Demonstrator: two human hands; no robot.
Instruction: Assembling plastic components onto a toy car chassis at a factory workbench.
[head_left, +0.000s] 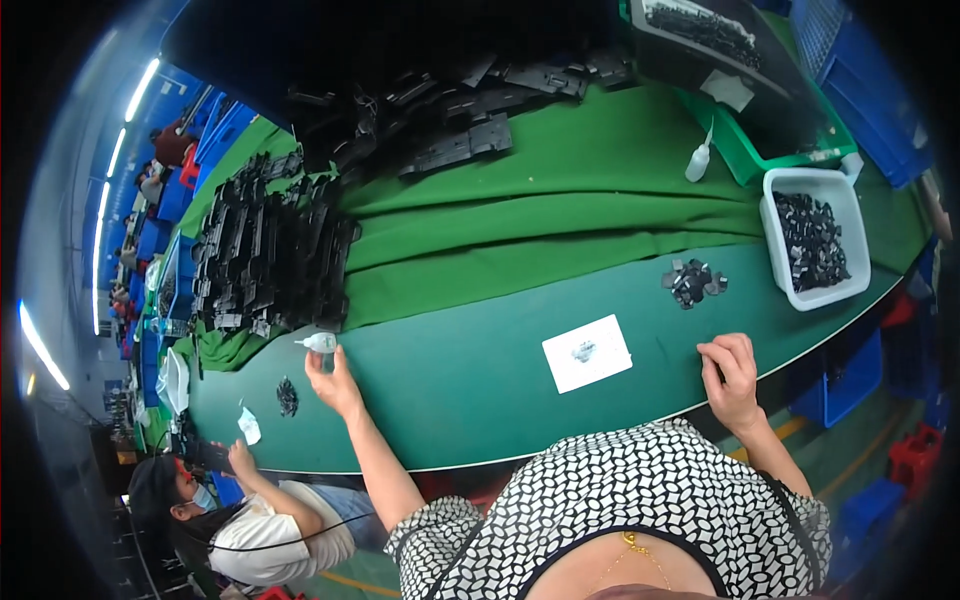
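Note:
At the left of the green table, my left hand point(334, 384) has its thumb and finger closed round a small white squeeze bottle point(321, 342). The bottle lies sideways with its thin nozzle to the left. My right hand point(733, 378) is over the table's near edge at the right, with fingers curled and pressed together; whatever they may pinch is too small to make out. Between my hands lies a white card point(588, 353) with a greyish patch in its middle. Beyond my right hand is a small heap of black pieces point(692, 284).
A white tray point(862, 240) of small black parts stands at the right, near a green crate point(742, 160) and another squeeze bottle point(698, 164). Black plastic frames point(270, 250) are stacked on green cloth point(480, 220). A masked co-worker point(285, 520) sits at the left.

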